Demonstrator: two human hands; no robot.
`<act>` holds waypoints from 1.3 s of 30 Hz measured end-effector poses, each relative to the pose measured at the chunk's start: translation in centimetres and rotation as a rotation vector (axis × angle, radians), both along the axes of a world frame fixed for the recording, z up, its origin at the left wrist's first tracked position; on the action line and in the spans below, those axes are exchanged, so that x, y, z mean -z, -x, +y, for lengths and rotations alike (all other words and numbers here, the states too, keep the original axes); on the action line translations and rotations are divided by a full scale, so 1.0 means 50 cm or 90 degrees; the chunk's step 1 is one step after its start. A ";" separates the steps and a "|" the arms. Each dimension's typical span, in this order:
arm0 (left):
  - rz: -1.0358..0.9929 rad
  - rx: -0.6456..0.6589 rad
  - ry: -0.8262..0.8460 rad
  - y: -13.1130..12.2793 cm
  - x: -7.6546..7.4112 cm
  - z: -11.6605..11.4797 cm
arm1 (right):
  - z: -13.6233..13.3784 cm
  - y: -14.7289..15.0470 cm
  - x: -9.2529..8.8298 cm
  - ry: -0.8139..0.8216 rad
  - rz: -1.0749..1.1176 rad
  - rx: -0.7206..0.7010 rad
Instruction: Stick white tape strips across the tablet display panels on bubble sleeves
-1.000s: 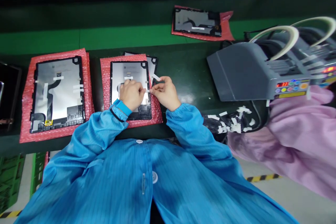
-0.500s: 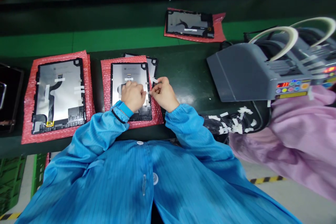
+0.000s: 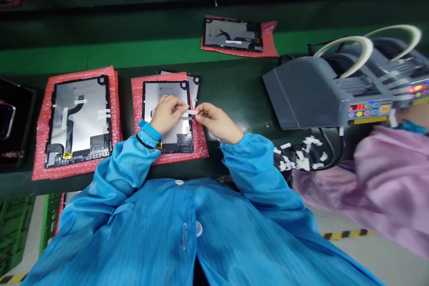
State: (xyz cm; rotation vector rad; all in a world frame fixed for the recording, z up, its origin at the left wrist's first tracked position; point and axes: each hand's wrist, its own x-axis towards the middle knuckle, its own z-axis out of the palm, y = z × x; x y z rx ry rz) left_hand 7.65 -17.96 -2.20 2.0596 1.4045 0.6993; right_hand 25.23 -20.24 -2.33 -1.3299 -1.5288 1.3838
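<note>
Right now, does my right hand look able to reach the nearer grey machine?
Probably yes: nothing visible blocks the way from your right hand across the dark bench to the nearer grey machine, though that hand appears to be pinching a white strip.

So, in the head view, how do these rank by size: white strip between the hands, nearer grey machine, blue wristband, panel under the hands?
Largest to smallest:
1. Nearer grey machine
2. Panel, partly covered by the left hand
3. Blue wristband
4. White strip
</note>
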 end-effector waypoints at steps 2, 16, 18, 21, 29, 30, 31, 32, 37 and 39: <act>-0.003 0.013 0.020 0.000 -0.002 0.001 | -0.002 0.004 -0.009 -0.003 -0.012 -0.011; 0.163 -0.074 0.093 -0.018 -0.004 -0.006 | 0.033 0.020 0.016 -0.078 -0.203 0.078; 0.235 -0.091 0.091 -0.027 -0.009 -0.009 | 0.037 0.025 0.022 -0.097 -0.244 0.089; 0.291 -0.088 0.084 -0.037 -0.011 -0.012 | 0.041 0.025 0.033 -0.108 -0.277 0.088; 0.325 -0.085 0.067 -0.039 -0.003 -0.015 | 0.045 0.024 0.051 -0.131 -0.317 0.077; 0.327 -0.084 0.065 -0.039 -0.003 -0.015 | 0.047 0.025 0.051 -0.132 -0.323 0.077; 0.329 -0.083 0.062 -0.039 -0.003 -0.015 | 0.049 0.026 0.052 -0.130 -0.332 0.076; 0.330 -0.083 0.059 -0.040 -0.002 -0.016 | 0.050 0.025 0.051 -0.125 -0.343 0.075; 0.317 -0.088 0.051 -0.037 -0.005 -0.019 | 0.031 0.015 0.039 -0.148 -0.431 0.113; 0.299 -0.094 0.054 -0.034 -0.004 -0.019 | 0.002 0.017 0.037 -0.216 -0.447 0.126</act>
